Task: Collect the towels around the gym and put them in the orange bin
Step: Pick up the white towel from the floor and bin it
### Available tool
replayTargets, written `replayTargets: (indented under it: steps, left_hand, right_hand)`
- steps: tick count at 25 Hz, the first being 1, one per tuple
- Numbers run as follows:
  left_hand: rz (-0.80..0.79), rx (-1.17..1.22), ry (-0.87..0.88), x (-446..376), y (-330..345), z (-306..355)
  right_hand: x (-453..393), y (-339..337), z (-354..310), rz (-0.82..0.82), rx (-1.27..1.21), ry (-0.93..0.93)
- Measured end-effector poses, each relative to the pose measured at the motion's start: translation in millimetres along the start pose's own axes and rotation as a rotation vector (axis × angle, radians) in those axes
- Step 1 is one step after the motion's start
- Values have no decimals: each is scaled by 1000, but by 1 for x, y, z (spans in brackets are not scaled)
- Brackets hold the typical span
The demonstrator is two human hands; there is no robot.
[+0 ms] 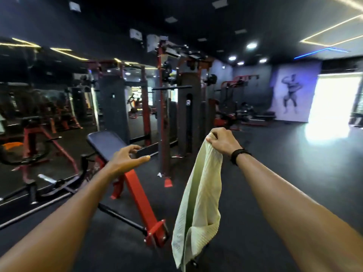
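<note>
The fingers of the right hand [221,141] are curled tightly round the top corner of a pale green towel [198,205], gathered into the fist. The towel hangs straight down from that grip, right of centre and near the camera, clear of the floor. Its cloth is soft and ribbed, with fine raised lines running its length, and it falls in long loose folds to an uneven bottom edge. A black band [238,156] circles the right wrist.

The left hand [125,159] holds nothing. Its fingers are spread and loosely bent, thumb apart from the forefinger, in the air in front of the bench. Both bare forearms reach forward from the near edge.

Just beyond the left hand stands an incline bench [107,143] with a smooth black padded backrest and a red steel frame [140,199] that slopes down to a bolted foot near the towel's lower end.

The floor [275,173] is dark, matte rubber, with wide open room to the right and far ahead. To the left a mirrored wall [39,95] runs into the distance. Tall red and black cable machines [172,107] stand in a row beyond the bench, blocking the far left. On the far right wall is a bodybuilder mural [290,93] beside a bright window [334,99].
</note>
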State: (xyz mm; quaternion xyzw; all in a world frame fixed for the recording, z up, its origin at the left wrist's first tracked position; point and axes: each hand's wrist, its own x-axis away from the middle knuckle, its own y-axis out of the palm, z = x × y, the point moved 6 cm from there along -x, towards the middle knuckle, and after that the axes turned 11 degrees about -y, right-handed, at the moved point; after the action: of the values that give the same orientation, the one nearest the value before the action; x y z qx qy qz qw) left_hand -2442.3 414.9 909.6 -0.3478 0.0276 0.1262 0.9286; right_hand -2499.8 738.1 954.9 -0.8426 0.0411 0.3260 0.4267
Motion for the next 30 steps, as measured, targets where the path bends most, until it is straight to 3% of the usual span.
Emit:
replayTargets:
  steps: [8,17,30]
  left_hand:
    - [-274,41,223,75,183,159]
    - [-478,59,373,249,377,324]
    - [-806,113,579,457,615,499]
  right_hand:
    - [170,-205,112,85,220,200]
    - [378,-419,207,101,419,341]
    - [632,-623,314,90,513,623]
